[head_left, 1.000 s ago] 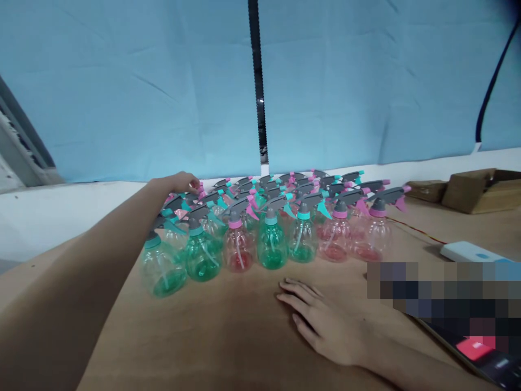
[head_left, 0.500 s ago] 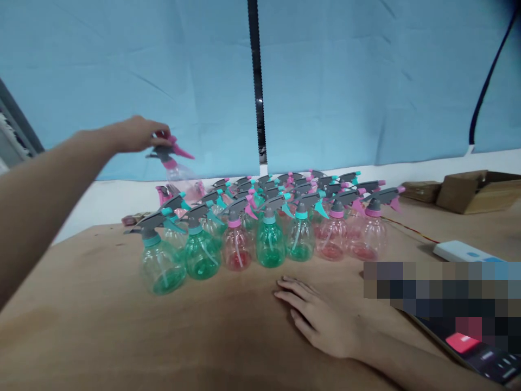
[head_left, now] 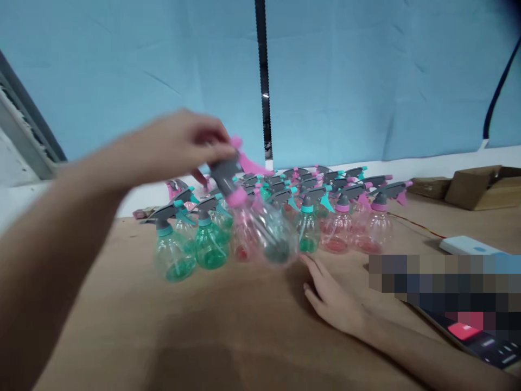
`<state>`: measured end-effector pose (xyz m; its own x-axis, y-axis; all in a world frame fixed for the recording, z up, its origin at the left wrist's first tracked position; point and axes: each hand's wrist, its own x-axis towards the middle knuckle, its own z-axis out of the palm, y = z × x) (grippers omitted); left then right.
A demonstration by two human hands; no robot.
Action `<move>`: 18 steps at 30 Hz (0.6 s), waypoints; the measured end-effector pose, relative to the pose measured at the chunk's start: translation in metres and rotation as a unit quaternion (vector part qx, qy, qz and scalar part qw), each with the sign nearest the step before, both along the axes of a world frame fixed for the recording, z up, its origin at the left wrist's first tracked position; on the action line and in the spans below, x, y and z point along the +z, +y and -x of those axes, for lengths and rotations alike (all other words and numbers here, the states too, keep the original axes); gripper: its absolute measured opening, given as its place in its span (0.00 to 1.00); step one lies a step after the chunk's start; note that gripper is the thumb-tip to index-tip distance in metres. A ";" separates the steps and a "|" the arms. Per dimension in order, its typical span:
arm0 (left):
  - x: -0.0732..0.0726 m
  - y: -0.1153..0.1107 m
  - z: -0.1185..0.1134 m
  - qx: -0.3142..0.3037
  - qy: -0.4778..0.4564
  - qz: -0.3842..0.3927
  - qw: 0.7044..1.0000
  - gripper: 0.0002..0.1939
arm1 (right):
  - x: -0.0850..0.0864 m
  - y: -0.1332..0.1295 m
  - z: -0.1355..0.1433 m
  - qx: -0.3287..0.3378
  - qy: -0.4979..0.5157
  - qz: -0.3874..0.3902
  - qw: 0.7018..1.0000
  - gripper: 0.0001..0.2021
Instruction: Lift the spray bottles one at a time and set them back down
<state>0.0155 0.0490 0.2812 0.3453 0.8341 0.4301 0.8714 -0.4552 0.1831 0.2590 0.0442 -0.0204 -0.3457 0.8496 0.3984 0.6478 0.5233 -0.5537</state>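
Observation:
My left hand (head_left: 191, 144) grips a clear spray bottle (head_left: 271, 233) with a pink collar and trigger by its grey head. The bottle is tilted and held in the air in front of the others, slightly blurred. Several rows of spray bottles stand upright behind it, among them a green one (head_left: 210, 247) and a pink one (head_left: 337, 236). On the table just in front of the front row, my right hand (head_left: 331, 298) lies with its fingers stretched out and holds nothing. Its fingertips are close to the held bottle's base; whether they touch cannot be seen.
The wooden table (head_left: 101, 298) runs up to a white ledge and a blue curtain (head_left: 345, 81). Cardboard boxes (head_left: 480, 187) stand at the right rear. A white device (head_left: 468, 244) with a thin cable and a partly pixelated dark screen (head_left: 480, 342) lie on the right.
My left hand has brought the pink-collared spray bottle from the back left toward the front middle, tilting it. My right hand has shifted slightly forward and right, with its fingers still stretched.

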 end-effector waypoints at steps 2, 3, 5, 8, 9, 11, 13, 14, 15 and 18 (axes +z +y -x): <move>-0.038 -0.005 -0.027 -0.030 0.043 0.020 0.998 0.16 | -0.003 0.002 -0.002 -0.002 0.025 0.005 1.000 0.32; -0.054 -0.005 -0.035 -0.046 0.049 0.032 0.997 0.13 | -0.004 0.003 -0.003 0.008 0.032 0.004 0.999 0.33; -0.077 -0.005 -0.044 -0.077 0.043 0.045 0.995 0.10 | -0.006 0.003 -0.004 0.035 0.037 -0.005 0.999 0.34; -0.091 -0.004 -0.049 -0.095 0.045 0.039 0.994 0.10 | -0.007 0.002 -0.004 0.072 0.034 -0.020 0.997 0.36; -0.093 -0.004 -0.051 -0.102 0.045 0.035 0.993 0.10 | -0.007 0.001 -0.003 0.080 0.031 -0.022 0.996 0.36; -0.098 -0.004 -0.055 -0.127 0.019 0.039 0.991 0.10 | -0.005 0.000 -0.002 0.087 0.024 -0.021 0.996 0.36; -0.108 -0.003 -0.060 -0.159 -0.039 0.051 0.985 0.08 | -0.001 -0.001 -0.001 0.091 0.016 -0.011 0.996 0.35; -0.116 -0.002 -0.062 -0.172 -0.076 0.056 0.981 0.07 | 0.002 -0.002 -0.001 0.093 0.012 -0.006 0.996 0.35; -0.125 -0.001 -0.063 -0.180 -0.116 0.059 0.975 0.07 | 0.004 -0.002 -0.001 0.095 0.008 -0.001 0.995 0.35; -0.159 0.002 -0.065 -0.183 -0.268 0.051 0.945 0.13 | 0.009 -0.003 0.000 0.097 -0.004 0.001 0.995 0.36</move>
